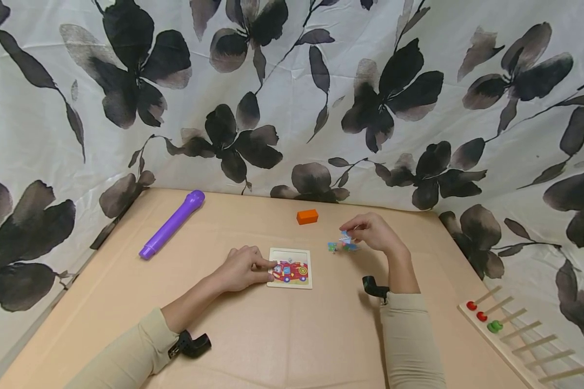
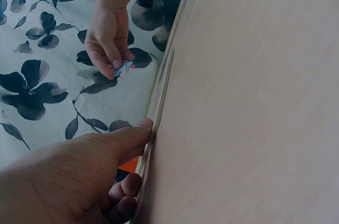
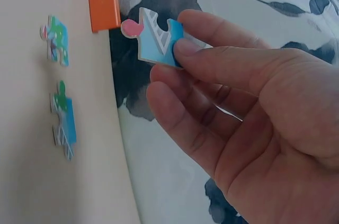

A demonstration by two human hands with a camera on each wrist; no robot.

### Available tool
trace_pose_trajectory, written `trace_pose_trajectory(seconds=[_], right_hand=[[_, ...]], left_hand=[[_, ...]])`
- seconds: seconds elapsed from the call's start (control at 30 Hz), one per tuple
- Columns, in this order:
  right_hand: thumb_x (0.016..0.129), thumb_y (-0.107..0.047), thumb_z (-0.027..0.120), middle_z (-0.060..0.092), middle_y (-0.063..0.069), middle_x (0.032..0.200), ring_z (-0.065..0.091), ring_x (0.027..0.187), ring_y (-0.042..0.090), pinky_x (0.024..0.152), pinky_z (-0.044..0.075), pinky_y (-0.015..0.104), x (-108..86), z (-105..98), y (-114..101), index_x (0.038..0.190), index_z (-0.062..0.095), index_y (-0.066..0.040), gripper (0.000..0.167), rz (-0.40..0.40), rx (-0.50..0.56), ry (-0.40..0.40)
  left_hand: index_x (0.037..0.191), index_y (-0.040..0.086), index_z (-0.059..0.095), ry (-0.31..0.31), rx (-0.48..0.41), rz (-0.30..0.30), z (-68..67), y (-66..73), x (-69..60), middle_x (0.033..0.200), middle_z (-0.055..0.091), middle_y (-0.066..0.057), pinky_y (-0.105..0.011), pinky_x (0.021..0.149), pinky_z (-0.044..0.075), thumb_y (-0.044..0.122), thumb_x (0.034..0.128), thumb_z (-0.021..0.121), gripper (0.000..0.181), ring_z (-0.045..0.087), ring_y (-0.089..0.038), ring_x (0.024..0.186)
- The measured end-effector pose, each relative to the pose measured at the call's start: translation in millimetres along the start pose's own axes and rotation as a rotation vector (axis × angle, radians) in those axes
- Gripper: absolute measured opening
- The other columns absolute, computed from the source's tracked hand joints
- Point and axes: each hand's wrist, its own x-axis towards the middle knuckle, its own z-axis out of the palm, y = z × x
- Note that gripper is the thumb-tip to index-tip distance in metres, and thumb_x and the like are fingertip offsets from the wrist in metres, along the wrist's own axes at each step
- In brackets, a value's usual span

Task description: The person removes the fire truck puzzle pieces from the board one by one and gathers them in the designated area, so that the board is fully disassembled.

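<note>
A small framed jigsaw puzzle (image 1: pixel 290 254) with a red fire truck picture lies flat on the table. At its left edge my left hand (image 1: pixel 243 268) holds the frame, thumb and fingers on the rim. My right hand (image 1: pixel 371 232) pinches a jigsaw piece (image 3: pixel 154 38) between thumb and fingers, above the table. That piece is light blue with a white ladder pattern and a pink knob. Beneath the right hand, a green-and-blue jigsaw piece (image 3: pixel 55 39) and another blue piece with a green knob (image 3: pixel 66 118) lie on the table.
An orange block (image 1: pixel 307 217) sits behind the puzzle. A purple stick with a rounded end (image 1: pixel 172 224) lies at the back left. On the right stands a wooden peg rack (image 1: pixel 501 343) with red and green pieces. A floral cloth (image 1: pixel 292 97) hangs behind the table.
</note>
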Motion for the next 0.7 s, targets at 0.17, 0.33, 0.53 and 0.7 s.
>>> trace_pose_trajectory(seconds=[0.17,0.33,0.53,0.7], right_hand=[[0.097,0.007,0.064,0.072,0.025,0.107,0.07,0.087,0.041,0.078,0.061,0.042,-3.1,-6,9,0.116,0.074,0.009,0.022,0.013,-0.013,0.014],[0.096,0.007,0.065,0.072,0.026,0.107,0.07,0.084,0.036,0.075,0.059,0.033,-6.8,-11,15,0.115,0.075,0.008,0.021,0.035,-0.053,0.03],[0.097,0.005,0.065,0.072,0.026,0.108,0.069,0.08,0.037,0.072,0.058,0.034,-10.7,-16,21,0.113,0.076,0.005,0.021,0.081,-0.071,0.049],[0.096,0.006,0.064,0.071,0.025,0.099,0.067,0.075,0.033,0.067,0.054,0.033,-11.7,-18,30,0.112,0.077,0.006,0.02,0.08,-0.098,0.044]], left_hand=[[0.122,0.023,0.079,-0.002,-0.015,-0.009,0.6,0.4,-0.3,0.084,0.057,0.013,-0.036,0.074,0.027,0.04,0.089,0.082,0.037,0.05,-0.015,0.08],[0.122,0.024,0.079,-0.005,-0.012,-0.017,0.4,0.2,0.2,0.084,0.057,0.012,-0.036,0.074,0.027,0.04,0.0888,0.082,0.037,0.049,-0.015,0.081],[0.122,0.024,0.079,-0.003,-0.008,-0.011,0.2,-0.1,1.0,0.084,0.057,0.012,-0.037,0.074,0.026,0.039,0.0888,0.082,0.037,0.049,-0.015,0.08],[0.122,0.024,0.079,-0.006,-0.008,-0.013,0.3,-0.3,0.9,0.084,0.057,0.012,-0.036,0.074,0.027,0.04,0.0887,0.082,0.037,0.049,-0.015,0.081]])
